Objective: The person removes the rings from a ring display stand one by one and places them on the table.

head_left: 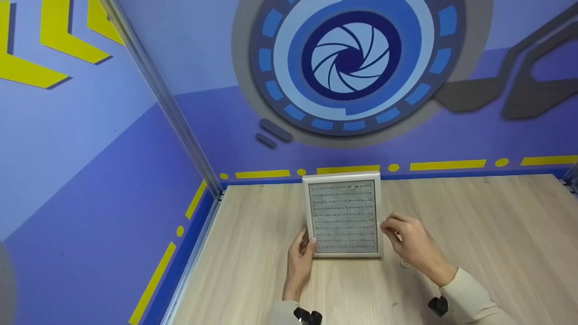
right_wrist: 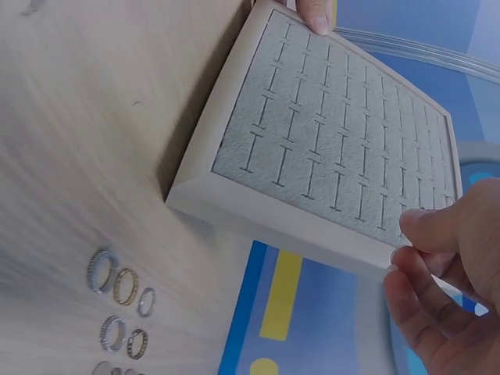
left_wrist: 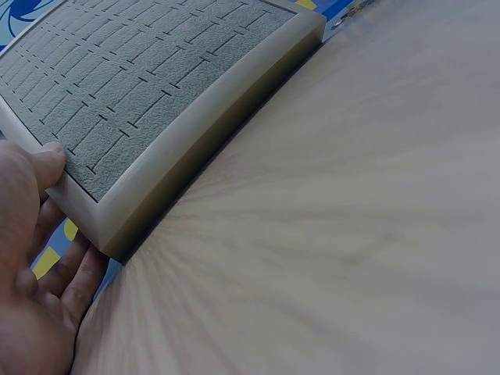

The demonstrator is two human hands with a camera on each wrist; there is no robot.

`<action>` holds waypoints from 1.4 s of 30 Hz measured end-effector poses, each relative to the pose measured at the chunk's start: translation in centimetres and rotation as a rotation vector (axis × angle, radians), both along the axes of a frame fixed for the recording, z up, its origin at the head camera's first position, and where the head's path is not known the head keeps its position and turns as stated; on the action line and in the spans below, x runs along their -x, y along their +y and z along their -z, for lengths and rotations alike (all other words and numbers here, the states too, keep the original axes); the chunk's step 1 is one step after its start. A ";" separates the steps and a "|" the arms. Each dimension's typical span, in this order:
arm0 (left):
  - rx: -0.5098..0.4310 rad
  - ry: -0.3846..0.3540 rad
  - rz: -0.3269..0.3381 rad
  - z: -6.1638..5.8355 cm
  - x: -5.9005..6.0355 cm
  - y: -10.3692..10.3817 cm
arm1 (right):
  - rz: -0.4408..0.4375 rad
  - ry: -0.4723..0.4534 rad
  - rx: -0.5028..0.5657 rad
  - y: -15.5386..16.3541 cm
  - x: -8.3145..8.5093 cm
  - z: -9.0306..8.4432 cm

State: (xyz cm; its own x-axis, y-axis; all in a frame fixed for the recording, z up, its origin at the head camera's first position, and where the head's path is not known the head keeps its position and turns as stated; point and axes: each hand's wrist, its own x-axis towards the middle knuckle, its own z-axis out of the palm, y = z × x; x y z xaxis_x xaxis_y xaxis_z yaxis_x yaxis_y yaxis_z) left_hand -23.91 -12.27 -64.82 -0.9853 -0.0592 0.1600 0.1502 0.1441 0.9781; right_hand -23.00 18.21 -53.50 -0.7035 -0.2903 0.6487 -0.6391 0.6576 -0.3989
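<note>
A ring display tray (head_left: 343, 216) with a pale frame and grey slotted padding stands tilted up on the table. My left hand (head_left: 300, 264) grips its lower left corner, the thumb (left_wrist: 51, 162) on the frame's front and the fingers behind. Beside the tray's right edge, my right hand (head_left: 413, 241) pinches a small ring (right_wrist: 397, 255) between thumb and fingertips; the fingers hide most of it. In the head view a tiny glint shows near the top of the padding. Several loose rings (right_wrist: 125, 287), silver and gold-toned, lie on the table near the right hand.
The wooden table (head_left: 253, 225) meets a blue printed back wall (head_left: 203, 131) just behind the tray. At the left, a metal rail (head_left: 158, 90) runs along the corner beside another printed panel. Black wrist straps (head_left: 438, 306) show at the sleeves.
</note>
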 end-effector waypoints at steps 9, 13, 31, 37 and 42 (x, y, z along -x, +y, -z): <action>-0.003 -0.010 0.002 -0.2 0.1 0.1 | 0.047 -0.109 -0.008 1.4 -0.8 1.0; 0.000 -0.008 0.003 -0.3 0.0 0.2 | 0.079 -0.143 -0.025 2.1 -1.1 1.4; -0.021 0.018 0.015 -0.1 0.1 0.2 | 0.117 -0.206 -0.033 4.2 -2.8 3.8; -0.015 0.013 0.018 -0.2 0.0 0.0 | 0.103 -0.170 -0.022 5.1 -3.3 4.9; -0.017 0.004 0.018 -0.1 0.0 0.0 | 0.109 -0.133 -0.028 5.6 -3.6 5.7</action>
State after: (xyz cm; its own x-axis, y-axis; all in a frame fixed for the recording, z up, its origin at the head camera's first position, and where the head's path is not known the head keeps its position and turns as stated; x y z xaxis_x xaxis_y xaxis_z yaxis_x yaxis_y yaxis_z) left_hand -23.92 -12.23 -64.71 -0.9856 -0.0446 0.1629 0.1562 0.1252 0.9798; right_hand -19.39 23.83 -59.24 -0.8109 -0.2246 0.5404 -0.5064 0.7322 -0.4554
